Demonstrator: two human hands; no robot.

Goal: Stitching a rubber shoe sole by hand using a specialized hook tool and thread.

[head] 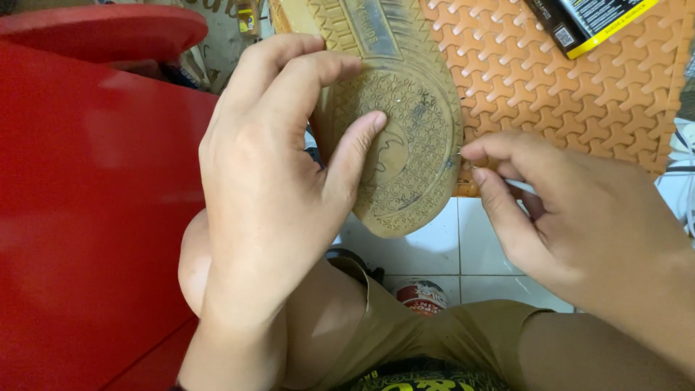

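Left grip: the left hand (271,188) is closed around a tan rubber shoe sole with a worn patterned tread (402,145), thumb pressed flat on the tread, fingers wrapped over the far edge, seemingly to keep it steady and tread-up.
Right grip: the right hand (572,217) has thumb and forefinger pinched tight at the sole's rim, just right of the left thumb; something thin, perhaps a needle, is between them, too small to tell.
Shoe sole: held in the air between both hands, above the knees.
Beyond the grips: an orange interlocking foam mat (579,80), with a black-and-yellow box (590,18) on it; contents hidden.
Left of the left grip: a red plastic surface (87,217).
Beneath: a small round tin (422,295) on the white tiled floor (434,253), contents unseen.
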